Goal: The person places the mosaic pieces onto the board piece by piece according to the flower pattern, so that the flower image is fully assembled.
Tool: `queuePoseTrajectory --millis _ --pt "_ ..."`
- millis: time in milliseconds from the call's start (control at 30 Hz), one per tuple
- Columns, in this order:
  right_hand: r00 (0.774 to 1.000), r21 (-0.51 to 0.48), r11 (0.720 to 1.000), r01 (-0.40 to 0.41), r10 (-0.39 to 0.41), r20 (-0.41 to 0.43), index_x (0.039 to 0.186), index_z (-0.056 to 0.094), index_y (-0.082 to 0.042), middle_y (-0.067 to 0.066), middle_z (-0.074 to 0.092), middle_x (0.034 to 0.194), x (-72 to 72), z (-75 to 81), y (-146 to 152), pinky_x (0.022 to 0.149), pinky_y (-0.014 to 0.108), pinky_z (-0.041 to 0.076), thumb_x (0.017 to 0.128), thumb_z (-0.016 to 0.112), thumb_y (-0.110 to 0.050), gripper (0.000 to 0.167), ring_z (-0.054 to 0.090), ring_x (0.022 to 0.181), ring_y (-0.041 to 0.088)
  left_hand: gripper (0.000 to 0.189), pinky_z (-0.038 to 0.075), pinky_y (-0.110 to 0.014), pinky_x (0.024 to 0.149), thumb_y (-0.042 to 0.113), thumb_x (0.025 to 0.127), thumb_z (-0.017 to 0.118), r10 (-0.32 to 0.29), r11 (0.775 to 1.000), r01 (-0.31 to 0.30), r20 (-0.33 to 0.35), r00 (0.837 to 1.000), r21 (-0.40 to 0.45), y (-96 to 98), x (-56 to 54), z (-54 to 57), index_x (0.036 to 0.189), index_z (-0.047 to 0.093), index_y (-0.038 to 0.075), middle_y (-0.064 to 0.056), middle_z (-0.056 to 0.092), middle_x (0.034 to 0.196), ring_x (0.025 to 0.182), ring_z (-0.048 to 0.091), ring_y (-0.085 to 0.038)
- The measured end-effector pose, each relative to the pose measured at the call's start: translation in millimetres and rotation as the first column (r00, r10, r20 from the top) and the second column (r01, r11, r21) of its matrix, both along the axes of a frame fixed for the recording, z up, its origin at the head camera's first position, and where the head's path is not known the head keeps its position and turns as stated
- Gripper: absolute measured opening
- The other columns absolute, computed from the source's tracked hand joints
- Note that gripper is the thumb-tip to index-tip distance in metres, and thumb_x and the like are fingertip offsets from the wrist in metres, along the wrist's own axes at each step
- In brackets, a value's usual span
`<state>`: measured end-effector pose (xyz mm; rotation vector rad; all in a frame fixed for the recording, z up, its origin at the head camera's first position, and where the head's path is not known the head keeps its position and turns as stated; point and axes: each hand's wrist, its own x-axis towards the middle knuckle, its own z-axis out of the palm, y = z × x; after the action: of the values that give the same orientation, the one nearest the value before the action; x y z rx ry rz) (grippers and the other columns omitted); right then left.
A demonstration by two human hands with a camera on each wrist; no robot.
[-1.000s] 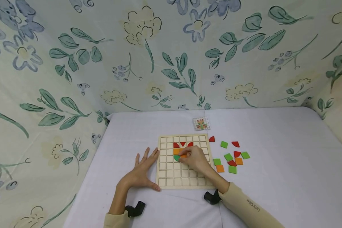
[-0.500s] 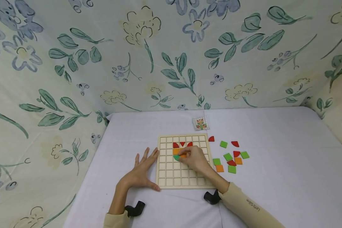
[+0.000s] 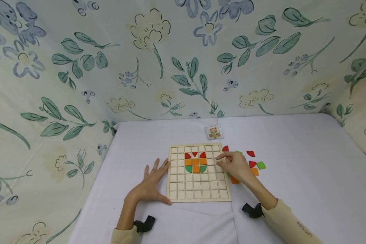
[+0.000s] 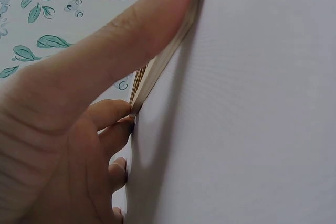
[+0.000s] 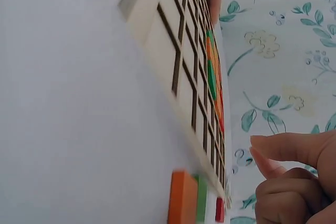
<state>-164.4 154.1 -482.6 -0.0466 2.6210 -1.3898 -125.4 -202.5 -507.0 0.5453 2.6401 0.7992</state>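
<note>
A square wooden grid board (image 3: pixel 181 195) lies on the white-covered table. Its cells hold a tulip shape: red pieces with a red triangle (image 3: pixel 195 154) on top, several orange squares (image 3: pixel 195 162) in the middle, and a green quarter-round (image 3: pixel 203 168) at each lower side. My left hand (image 3: pixel 150 186) is spread with fingertips and thumb against the board's left edge; the left wrist view shows the thumb (image 4: pixel 136 30) along that edge. Above the board's right edge hovers my right hand (image 3: pixel 236 166), thumb and index tips slightly apart, holding nothing visible. It hides some loose tiles.
Loose tiles lie right of the board, among them a green square (image 3: pixel 261 165), a red quarter-round (image 3: pixel 250 154) and an orange square (image 3: pixel 235 180). Behind the board is a small pattern card (image 3: pixel 214 132). A floral cloth (image 3: pixel 183 61) hangs at the back.
My right hand has left the tulip shape and moved right toward the loose tiles, uncovering the right-hand green quarter-round and orange squares. The left hand stays in place.
</note>
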Motion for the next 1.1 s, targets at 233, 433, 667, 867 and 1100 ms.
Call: queuePoseTrajectory --millis 233,433,667,867,1100 --pt "0.999 0.065 0.997 0.045 -0.044 -0.012 0.119 0.075 -0.003 -0.004 0.034 0.057 -0.3 -2.2 52 0.043 0.021 0.024 0.093 0.076 -0.016 0.029 0.031 0.046 0.011 0.147 -0.017 -0.069 0.125 0.056 0.054 0.099 -0.004 1.000 0.004 -0.003 1.000 -0.004 0.1 -0.4 -0.2 0.167 0.013 0.017 0.000 0.006 0.176 0.162 -0.012 -0.037" --pt "0.991 0.096 0.986 0.135 -0.137 0.013 0.128 0.071 -0.006 -0.002 0.038 0.061 -2.8 -7.1 80 0.044 0.023 0.030 0.095 0.074 -0.022 0.036 0.037 0.051 0.013 0.147 -0.017 -0.069 0.125 0.056 0.054 0.099 0.001 1.000 -0.001 -0.004 1.000 -0.005 -0.1 -0.6 -0.5 0.167 0.014 0.017 0.001 0.006 0.176 0.163 -0.012 -0.036" --pt "0.985 0.111 0.980 0.166 -0.170 0.028 0.134 0.068 -0.004 -0.002 0.041 0.063 -7.1 -9.2 91 0.047 0.023 0.033 0.096 0.074 -0.024 0.043 0.042 0.057 0.014 0.148 -0.017 -0.069 0.125 0.057 0.053 0.098 -0.004 1.000 0.004 0.001 1.000 -0.009 -0.4 -0.9 -1.1 0.167 0.014 0.017 0.001 0.005 0.176 0.162 -0.013 -0.036" --pt "0.986 0.114 0.981 0.154 -0.160 0.047 0.133 0.068 0.000 -0.001 0.037 0.066 -13.5 -13.9 86 0.048 0.023 0.030 0.095 0.074 -0.021 0.044 0.039 0.060 0.015 0.147 -0.017 -0.069 0.124 0.057 0.053 0.098 -0.006 1.000 0.006 -0.002 1.000 0.004 -0.7 -1.2 -1.9 0.167 0.014 0.017 0.001 0.006 0.176 0.162 -0.012 -0.036" --pt "0.986 0.101 0.983 0.152 -0.158 0.054 0.130 0.069 -0.001 -0.001 0.035 0.066 -19.1 -15.9 79 0.048 0.023 0.028 0.092 0.076 -0.020 0.043 0.037 0.060 0.015 0.147 -0.017 -0.070 0.124 0.056 0.054 0.099 -0.010 1.000 0.010 0.000 1.000 0.017 -0.8 -0.9 -1.2 0.167 0.014 0.016 0.000 0.006 0.176 0.162 -0.013 -0.037"
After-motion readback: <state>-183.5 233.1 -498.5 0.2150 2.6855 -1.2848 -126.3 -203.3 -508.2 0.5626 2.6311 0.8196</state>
